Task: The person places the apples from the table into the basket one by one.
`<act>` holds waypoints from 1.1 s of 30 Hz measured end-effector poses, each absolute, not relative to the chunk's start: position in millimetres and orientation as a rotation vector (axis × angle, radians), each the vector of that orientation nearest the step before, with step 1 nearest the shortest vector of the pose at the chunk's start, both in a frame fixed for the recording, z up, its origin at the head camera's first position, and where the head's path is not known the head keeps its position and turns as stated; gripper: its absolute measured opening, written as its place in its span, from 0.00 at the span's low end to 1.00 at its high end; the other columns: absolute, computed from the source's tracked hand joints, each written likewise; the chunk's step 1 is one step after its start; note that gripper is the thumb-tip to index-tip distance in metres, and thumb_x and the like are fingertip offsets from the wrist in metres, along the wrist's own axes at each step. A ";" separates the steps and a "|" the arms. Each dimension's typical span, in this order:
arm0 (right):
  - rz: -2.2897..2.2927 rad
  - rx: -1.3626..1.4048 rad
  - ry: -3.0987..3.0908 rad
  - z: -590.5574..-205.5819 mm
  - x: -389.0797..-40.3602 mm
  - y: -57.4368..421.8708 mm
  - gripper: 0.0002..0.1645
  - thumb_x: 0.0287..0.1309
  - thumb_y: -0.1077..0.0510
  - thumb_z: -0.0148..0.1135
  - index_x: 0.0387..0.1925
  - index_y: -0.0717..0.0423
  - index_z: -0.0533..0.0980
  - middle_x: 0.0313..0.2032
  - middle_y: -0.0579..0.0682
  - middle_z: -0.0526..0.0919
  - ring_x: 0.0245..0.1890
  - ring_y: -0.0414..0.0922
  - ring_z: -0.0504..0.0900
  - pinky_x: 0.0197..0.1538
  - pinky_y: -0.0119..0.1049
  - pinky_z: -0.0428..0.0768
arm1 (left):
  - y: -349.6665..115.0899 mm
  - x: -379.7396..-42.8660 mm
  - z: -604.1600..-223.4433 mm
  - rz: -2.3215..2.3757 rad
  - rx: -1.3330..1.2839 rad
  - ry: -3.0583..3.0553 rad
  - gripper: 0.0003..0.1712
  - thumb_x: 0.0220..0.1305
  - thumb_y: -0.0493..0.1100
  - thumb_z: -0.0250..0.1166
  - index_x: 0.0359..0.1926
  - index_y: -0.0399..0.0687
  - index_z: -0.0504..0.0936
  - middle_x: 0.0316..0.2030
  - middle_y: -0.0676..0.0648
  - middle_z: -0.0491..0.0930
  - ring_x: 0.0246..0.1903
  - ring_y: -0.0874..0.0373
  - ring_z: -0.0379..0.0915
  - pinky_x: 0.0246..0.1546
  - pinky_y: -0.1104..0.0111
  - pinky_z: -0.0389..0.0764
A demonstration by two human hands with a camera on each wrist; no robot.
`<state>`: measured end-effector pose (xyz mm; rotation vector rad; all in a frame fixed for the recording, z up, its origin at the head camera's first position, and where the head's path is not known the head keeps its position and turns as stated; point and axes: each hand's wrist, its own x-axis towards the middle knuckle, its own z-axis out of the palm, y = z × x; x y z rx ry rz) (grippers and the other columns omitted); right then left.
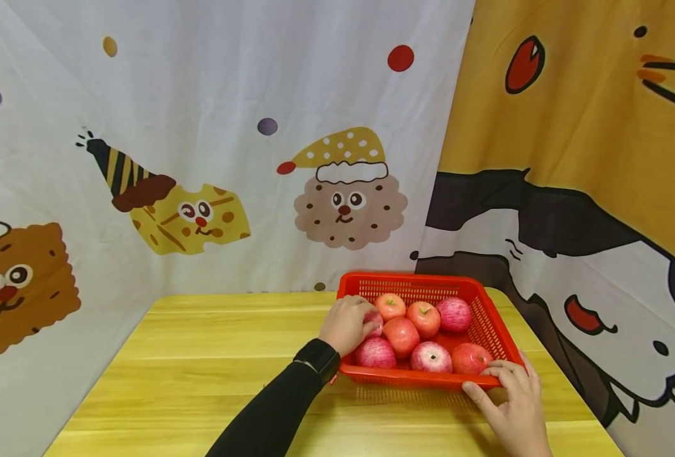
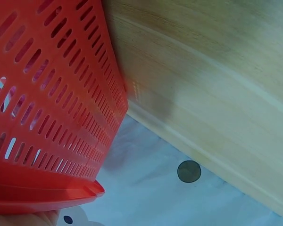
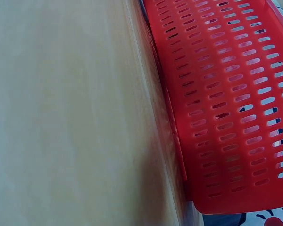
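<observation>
A red plastic basket (image 1: pixel 429 379) with slotted walls holds several red and pink apples (image 1: pixel 401 336). Over its left rim reaches my left hand (image 1: pixel 346 324), fingers and thumb curled around an apple (image 1: pixel 375 322) that they partly cover. In the left wrist view, only a bit of that hand shows below the rim, beside the slotted basket wall (image 2: pixel 61 94). My right hand (image 1: pixel 511 397) grips the basket's front right corner, thumb outside and fingers over the rim, close to a red apple (image 1: pixel 471 359). The right wrist view shows the outer basket wall (image 3: pixel 226 113) but no fingers.
The basket stands toward the back right of a yellow wood-grain table (image 1: pixel 212 368). Behind the table hangs a white cartoon-printed curtain (image 1: pixel 212 95), with a yellow printed curtain (image 1: pixel 589 127) along the right side.
</observation>
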<state>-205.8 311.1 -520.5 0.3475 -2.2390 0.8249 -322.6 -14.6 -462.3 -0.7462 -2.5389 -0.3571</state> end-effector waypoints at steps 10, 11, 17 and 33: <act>0.829 0.324 -2.245 -520.2 -202.4 311.7 0.21 0.35 0.52 0.83 0.28 0.53 0.78 0.41 0.58 0.78 0.56 0.64 0.61 0.69 0.62 0.44 | -12.8 -321.7 -464.2 -0.378 -0.738 -2.514 0.13 0.58 0.55 0.72 0.35 0.52 0.88 0.34 0.52 0.82 0.38 0.55 0.72 0.47 0.62 0.77; 0.826 0.323 -2.246 -520.3 -201.7 312.2 0.21 0.35 0.52 0.83 0.28 0.53 0.78 0.41 0.58 0.78 0.56 0.64 0.61 0.69 0.62 0.44 | -12.4 -321.6 -465.1 -0.385 -0.738 -2.513 0.13 0.58 0.55 0.72 0.35 0.52 0.88 0.35 0.52 0.82 0.38 0.56 0.72 0.47 0.62 0.77; 0.828 0.318 -2.252 -520.9 -200.3 313.3 0.21 0.35 0.52 0.83 0.28 0.52 0.78 0.41 0.58 0.78 0.56 0.65 0.61 0.69 0.61 0.44 | -14.7 -321.3 -466.7 -0.566 -0.685 -2.494 0.14 0.58 0.52 0.73 0.41 0.50 0.87 0.44 0.49 0.81 0.47 0.54 0.70 0.53 0.60 0.76; 0.846 0.329 -2.253 -530.0 -204.6 314.0 0.20 0.36 0.52 0.82 0.29 0.52 0.79 0.41 0.57 0.78 0.55 0.63 0.63 0.70 0.60 0.44 | -92.1 -275.9 -492.3 -0.707 -0.530 -2.632 0.38 0.66 0.62 0.61 0.67 0.43 0.69 0.60 0.45 0.72 0.59 0.52 0.63 0.61 0.51 0.69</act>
